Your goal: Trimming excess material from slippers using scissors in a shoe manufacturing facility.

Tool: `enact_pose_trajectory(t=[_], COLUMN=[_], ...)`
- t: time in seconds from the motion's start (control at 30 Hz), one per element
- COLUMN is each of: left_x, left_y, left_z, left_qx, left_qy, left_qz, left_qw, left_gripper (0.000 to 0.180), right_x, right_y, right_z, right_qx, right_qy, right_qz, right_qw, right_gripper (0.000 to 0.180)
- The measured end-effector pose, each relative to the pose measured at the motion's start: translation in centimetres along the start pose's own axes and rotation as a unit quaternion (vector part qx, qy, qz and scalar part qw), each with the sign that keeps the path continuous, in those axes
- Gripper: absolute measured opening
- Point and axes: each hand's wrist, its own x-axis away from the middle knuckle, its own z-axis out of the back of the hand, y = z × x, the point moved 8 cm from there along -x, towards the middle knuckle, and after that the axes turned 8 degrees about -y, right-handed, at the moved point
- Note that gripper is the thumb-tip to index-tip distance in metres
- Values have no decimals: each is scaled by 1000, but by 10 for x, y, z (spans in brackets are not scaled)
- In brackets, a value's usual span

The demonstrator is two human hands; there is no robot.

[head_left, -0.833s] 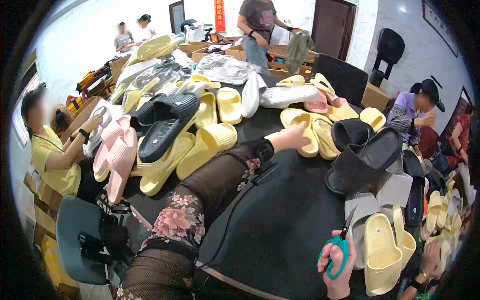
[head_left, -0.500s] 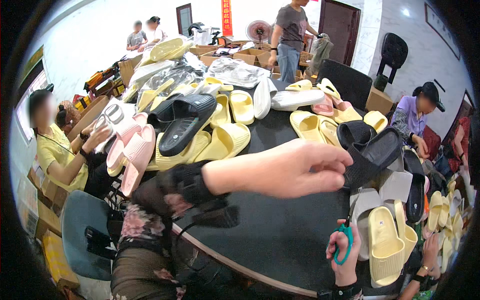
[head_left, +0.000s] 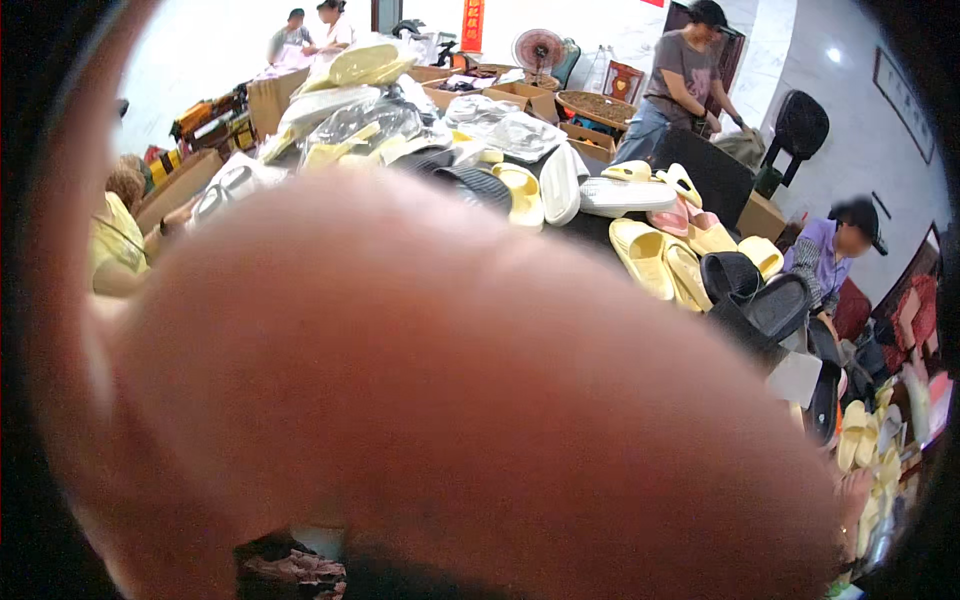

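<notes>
Head view: left hand (head_left: 430, 400) sits right against the lens, a blurred flesh-coloured mass over the centre and lower frame. Fingers cannot be told apart, so spread or pressed together cannot be told; nothing seen held. Right hand: only a sliver of skin at the lower right edge (head_left: 852, 505), fingers out of view.

Above the hand, dark counter (head_left: 590, 232) shows in part, piled with slippers. Countable: about five yellow slippers (head_left: 643, 256), two white slippers (head_left: 560, 183), three black slippers (head_left: 752, 300), one pink slipper (head_left: 676, 215). More yellow ones stacked at the right edge (head_left: 860, 435), count unclear. Clear-bagged slippers (head_left: 345, 120) heaped at the far left of the counter.

Four other people: one in yellow (head_left: 118, 235) left, one in purple (head_left: 835, 262) right, one in grey (head_left: 680, 80) standing behind, and another at the far back (head_left: 300, 30). Cardboard boxes (head_left: 520, 95) and a fan (head_left: 540, 48) behind.
</notes>
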Motion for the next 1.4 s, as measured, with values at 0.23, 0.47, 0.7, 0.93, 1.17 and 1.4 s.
enact_pose_trajectory(t=[0.23,0.47,0.7,0.93,1.17,1.4], left_x=[-4,8,12,43,33,-34], left_y=[-24,-34,-31,-35,-83,-193], left_z=[47,85,103,123,112,138], left_qx=[32,40,90,-60,-48,-229], left_qy=[-21,-107,-241,-220,-67,7], left_qz=[-10,-8,46,-96,-126,19], left_qw=[999,993,965,969,989,973], left_gripper=[29,28,28,51,52,23], right_x=[41,40,-5,-37,-15,-4], right_y=[-37,-55,-26,1,-33,-59], right_z=[-81,-131,-168,-191,-156,-135], right_qx=[38,8,-86,-198,-201,-241], right_qy=[-62,-164,-289,-360,-328,-317], right_qz=[15,53,25,4,81,117], right_qw=[997,985,953,912,919,910], right_gripper=[46,56,52,52,51,49])
